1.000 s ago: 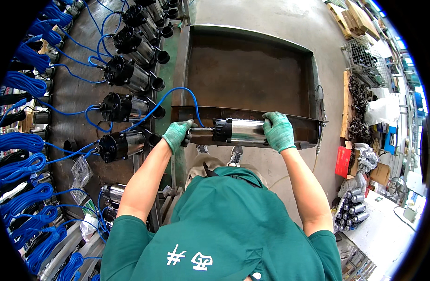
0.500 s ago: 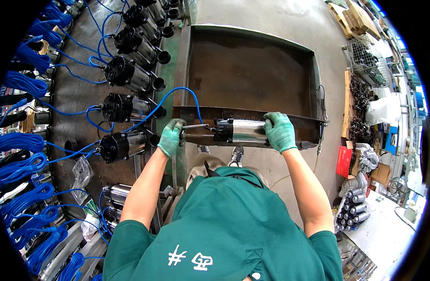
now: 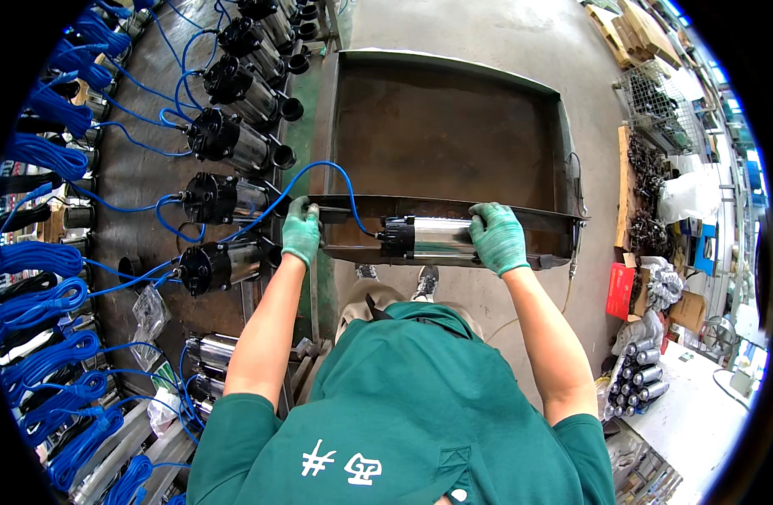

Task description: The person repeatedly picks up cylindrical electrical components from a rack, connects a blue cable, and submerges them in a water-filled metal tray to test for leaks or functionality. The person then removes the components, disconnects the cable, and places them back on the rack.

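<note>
Setting: workshop floor (image 3: 471,25), a rusty metal tray (image 3: 445,126) ahead.
Pump (image 3: 429,238): lies across the tray's near rim, steadied at both ends.
Right hand (image 3: 498,237): gloved, wrapped around the steel end.
Left hand (image 3: 301,231): gloved, closed on the rim beside the blue cable (image 3: 319,168).
Left side: a row of pumps (image 3: 226,139) on the counter (image 3: 142,168).

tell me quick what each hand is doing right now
Left hand: closed on the near rim of the metal tray, by the blue cable.
Right hand: closed on the right end of the steel pump.
</note>
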Demonstrator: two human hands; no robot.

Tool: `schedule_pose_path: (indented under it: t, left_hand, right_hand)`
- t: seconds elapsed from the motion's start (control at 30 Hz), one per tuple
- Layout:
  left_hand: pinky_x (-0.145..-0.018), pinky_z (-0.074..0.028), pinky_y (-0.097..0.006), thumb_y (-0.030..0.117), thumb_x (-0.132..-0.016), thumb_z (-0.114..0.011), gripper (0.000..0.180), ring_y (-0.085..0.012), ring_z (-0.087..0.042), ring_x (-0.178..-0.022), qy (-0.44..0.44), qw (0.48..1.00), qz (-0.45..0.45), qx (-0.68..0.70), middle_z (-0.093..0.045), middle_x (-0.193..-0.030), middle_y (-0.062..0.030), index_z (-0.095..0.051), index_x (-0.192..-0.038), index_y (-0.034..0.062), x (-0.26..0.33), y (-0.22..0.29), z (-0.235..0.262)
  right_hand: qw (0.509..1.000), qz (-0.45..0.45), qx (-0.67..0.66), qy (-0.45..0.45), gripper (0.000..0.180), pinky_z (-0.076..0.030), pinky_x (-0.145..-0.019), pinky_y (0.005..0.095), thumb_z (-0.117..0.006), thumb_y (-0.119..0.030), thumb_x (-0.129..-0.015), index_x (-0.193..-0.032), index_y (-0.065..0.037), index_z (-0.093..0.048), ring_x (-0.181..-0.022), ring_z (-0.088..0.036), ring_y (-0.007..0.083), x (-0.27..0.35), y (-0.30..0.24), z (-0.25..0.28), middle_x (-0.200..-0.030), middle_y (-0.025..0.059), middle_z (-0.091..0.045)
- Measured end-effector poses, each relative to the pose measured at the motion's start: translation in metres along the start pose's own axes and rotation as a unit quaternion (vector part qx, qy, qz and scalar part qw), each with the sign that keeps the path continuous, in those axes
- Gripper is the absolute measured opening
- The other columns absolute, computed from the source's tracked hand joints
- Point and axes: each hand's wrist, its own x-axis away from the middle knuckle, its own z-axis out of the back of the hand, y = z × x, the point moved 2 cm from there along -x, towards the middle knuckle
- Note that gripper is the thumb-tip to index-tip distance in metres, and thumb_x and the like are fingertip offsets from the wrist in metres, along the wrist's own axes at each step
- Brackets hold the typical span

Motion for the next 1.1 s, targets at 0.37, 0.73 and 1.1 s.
schedule_pose_path:
  t: [0.37,0.73,1.1]
  left_hand:
    - [-0.077,-0.058,-0.04,0.018,-0.096,-0.077,0.037,-0.0283,-0.071,-0.082,-0.133,0.913,-0.285,-0.259,-0.073,-0.098,-0.0136,-0.069,-0.13,0.007,0.11,0.043,-0.065]
    - [-0.109,-0.047,-0.051,0.036,-0.078,-0.09,0.08,-0.0384,-0.054,-0.132,-0.077,0.752,-0.331,-0.565,-0.054,-0.149,-0.0149,-0.06,-0.149,0.0149,0.148,0.053,-0.111]
    - [-0.108,-0.047,-0.053,0.034,-0.074,-0.091,0.079,-0.0382,-0.054,-0.133,-0.065,0.759,-0.315,-0.566,-0.056,-0.148,-0.0124,-0.064,-0.145,0.0168,0.148,0.05,-0.116]
  right_hand:
    - [0.878,-0.216,-0.424,0.046,0.026,-0.053,-0.089,0.0301,-0.069,-0.024,-0.105,-0.121,-0.003,-0.074,-0.095,-0.064,0.0129,-0.001,0.046,0.018,-0.105,0.0039,-0.075]
    - [0.855,-0.21,-0.262,-0.395,0.036,-0.06,-0.072,0.0333,-0.075,-0.031,-0.1,-0.119,-0.003,-0.065,-0.088,-0.072,0.0148,0.046,0.153,0.022,-0.102,0.0102,-0.076]
    - [0.914,-0.159,-0.182,-0.325,0.049,-0.06,-0.066,0.0414,-0.077,-0.047,-0.092,-0.115,-0.003,-0.073,-0.072,-0.076,0.0267,0.045,0.154,0.004,-0.083,0.0142,-0.076]
